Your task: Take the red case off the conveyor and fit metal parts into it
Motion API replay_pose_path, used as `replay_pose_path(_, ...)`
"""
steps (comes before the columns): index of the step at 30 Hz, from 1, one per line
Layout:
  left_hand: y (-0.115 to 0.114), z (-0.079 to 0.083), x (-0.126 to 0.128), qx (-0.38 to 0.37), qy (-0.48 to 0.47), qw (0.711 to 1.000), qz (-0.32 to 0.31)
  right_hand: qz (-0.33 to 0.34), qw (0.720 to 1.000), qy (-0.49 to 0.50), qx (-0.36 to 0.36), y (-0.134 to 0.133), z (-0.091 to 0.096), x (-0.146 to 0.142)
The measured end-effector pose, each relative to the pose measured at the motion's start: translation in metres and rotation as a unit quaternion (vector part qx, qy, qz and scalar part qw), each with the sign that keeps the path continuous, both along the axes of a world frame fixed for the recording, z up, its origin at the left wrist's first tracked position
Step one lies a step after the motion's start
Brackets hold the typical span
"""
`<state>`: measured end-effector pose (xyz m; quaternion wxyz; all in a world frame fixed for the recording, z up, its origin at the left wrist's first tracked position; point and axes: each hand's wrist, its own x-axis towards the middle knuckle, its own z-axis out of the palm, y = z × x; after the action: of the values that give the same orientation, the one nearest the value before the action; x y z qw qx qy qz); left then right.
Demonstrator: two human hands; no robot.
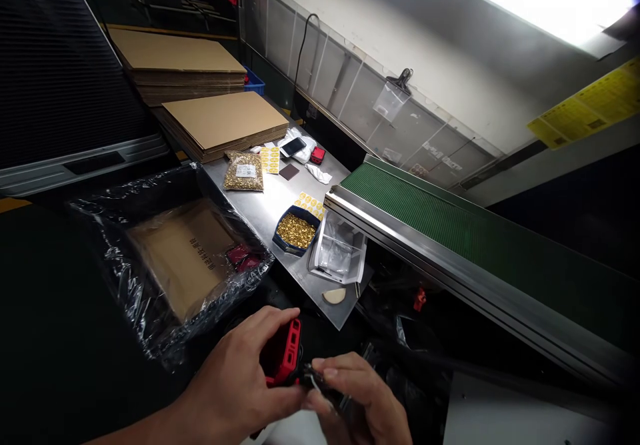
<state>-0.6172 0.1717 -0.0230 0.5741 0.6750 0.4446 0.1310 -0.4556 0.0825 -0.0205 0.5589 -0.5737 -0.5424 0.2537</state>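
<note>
My left hand (235, 371) is wrapped round a small red and black box-shaped device (291, 351) with slots in its narrow side. Close by its lower end, my right hand (363, 391) has thumb and fingers pinched on something small and dark with a pale strip; blur hides what it is. Both hands are in front of the near corner of a metal table (270, 205). A dark blue tray of gold-coloured small parts (296, 230) and a white bin with clear plastic bags (340, 245) stand on that table.
A green conveyor belt (415, 208) runs along the right. On the left is a plastic-lined crate (125, 285) holding a carton. Cardboard stacks (225, 121) lie at the back, near a bag of gold-coloured parts (244, 171), a phone (293, 147) and yellow stickers (271, 160).
</note>
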Motion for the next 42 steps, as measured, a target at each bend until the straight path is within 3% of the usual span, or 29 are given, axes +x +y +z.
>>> replay_pose_path(3,0.002,0.001,0.0,-0.011,0.01,1.0,0.001,-0.034,0.999,0.012,0.001,0.002,0.002,0.006)
replay_pose_path(13,0.003,-0.009,0.003,0.107,0.027,0.994,0.009,0.038,0.999,-0.01,-0.025,0.003,0.001,0.002)
replay_pose_path(18,0.001,-0.014,0.005,0.144,0.028,0.989,0.009,0.022,1.0,-0.007,0.003,0.007,0.0,0.005)
replay_pose_path(22,-0.005,-0.023,0.004,0.219,0.021,0.975,0.027,0.032,0.999,-0.026,-0.018,0.009,0.003,0.005)
replay_pose_path(25,-0.005,-0.025,0.001,0.219,0.005,0.975,0.04,0.013,0.998,-0.042,-0.033,0.012,0.007,0.006)
replay_pose_path(27,0.0,-0.023,-0.004,0.146,-0.051,0.988,0.022,-0.055,0.996,-0.028,-0.056,0.016,0.009,0.012)
replay_pose_path(29,0.005,-0.022,-0.009,-0.013,-0.158,0.987,-0.006,-0.107,0.989,0.005,-0.099,0.02,0.006,0.022)
replay_pose_path(31,0.009,-0.023,-0.014,-0.205,-0.278,0.938,-0.01,-0.109,0.982,0.048,-0.148,0.026,-0.004,0.033)
replay_pose_path(33,0.009,-0.026,-0.017,-0.327,-0.366,0.871,0.016,-0.085,0.973,0.098,-0.19,0.031,-0.023,0.04)
replay_pose_path(38,0.003,-0.033,-0.015,-0.424,-0.452,0.782,0.068,-0.049,0.95,0.163,-0.26,0.033,-0.095,0.041)
replay_pose_path(42,0.004,-0.04,-0.011,-0.47,-0.465,0.746,0.084,-0.016,0.946,0.112,-0.303,0.019,-0.167,0.051)
